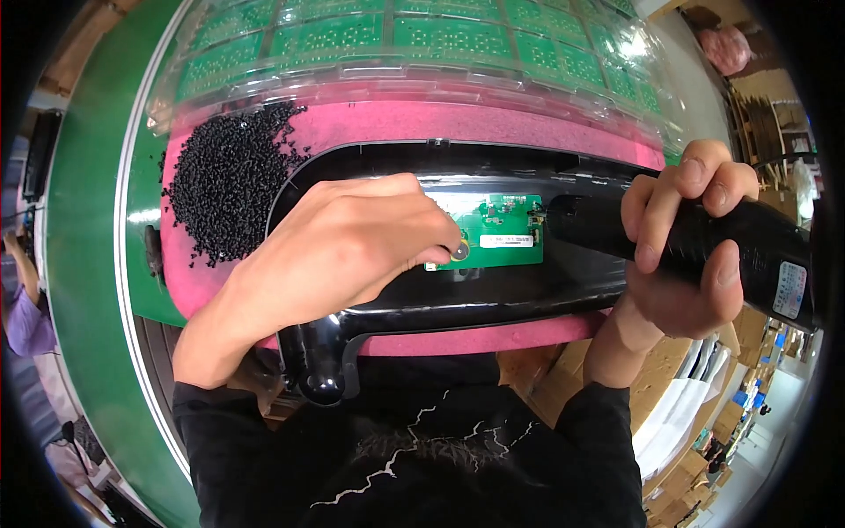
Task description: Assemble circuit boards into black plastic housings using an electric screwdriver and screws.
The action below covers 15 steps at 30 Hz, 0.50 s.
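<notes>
A long black plastic shell [493, 308] lies open side up in front of me, with a short rounded stub at its lower left. Inside it sits a small green circuit board [510, 257] bearing a white label strip and a round grey part. My left hand [343, 242] reaches over the shell, thumb and fingers closed at the board's left end; whatever is between them is hidden. Wrapped round a black electric screwdriver [757, 255] is my right hand [664, 299]. The screwdriver lies nearly level, its nose pointing left at the board's upper right corner.
A heap of small black screws [233, 180] covers the left of the pink mat [387, 119]. Clear plastic trays [352, 84] of green circuit boards stand behind it. Cardboard boxes [753, 330] are at the right; a person in a purple top [31, 321] is at the far left.
</notes>
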Motion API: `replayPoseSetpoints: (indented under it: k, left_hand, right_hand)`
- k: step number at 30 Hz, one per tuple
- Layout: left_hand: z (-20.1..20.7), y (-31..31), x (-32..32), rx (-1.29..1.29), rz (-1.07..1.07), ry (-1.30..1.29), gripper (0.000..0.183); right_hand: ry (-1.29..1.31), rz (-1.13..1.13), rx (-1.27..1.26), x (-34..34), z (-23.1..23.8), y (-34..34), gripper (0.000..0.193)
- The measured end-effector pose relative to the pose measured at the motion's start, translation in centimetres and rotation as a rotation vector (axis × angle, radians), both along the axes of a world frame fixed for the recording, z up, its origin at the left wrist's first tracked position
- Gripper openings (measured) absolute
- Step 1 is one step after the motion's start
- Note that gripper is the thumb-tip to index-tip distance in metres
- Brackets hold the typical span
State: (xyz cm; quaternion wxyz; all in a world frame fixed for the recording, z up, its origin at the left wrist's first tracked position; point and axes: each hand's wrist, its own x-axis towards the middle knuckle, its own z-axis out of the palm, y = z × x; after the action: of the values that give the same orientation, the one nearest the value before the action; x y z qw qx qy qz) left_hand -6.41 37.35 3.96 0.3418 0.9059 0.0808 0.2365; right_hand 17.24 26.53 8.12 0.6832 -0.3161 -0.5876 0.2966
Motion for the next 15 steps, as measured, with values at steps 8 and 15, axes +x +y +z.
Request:
replayPoseSetpoints:
  k: [8, 15]
  left_hand:
    - [-0.69, 0.01, -0.17, 0.105, -0.050, 0.063, 0.014]
    - [-0.45, -0.34, -0.25, -0.027, -0.003, 0.108, 0.011]
  right_hand:
    - [0.016, -0.013, -0.018, -0.21, -0.13, 0.22, 0.037]
    - [0.016, -0.012, -0.036, -0.38, 0.03, 0.02, 0.037]
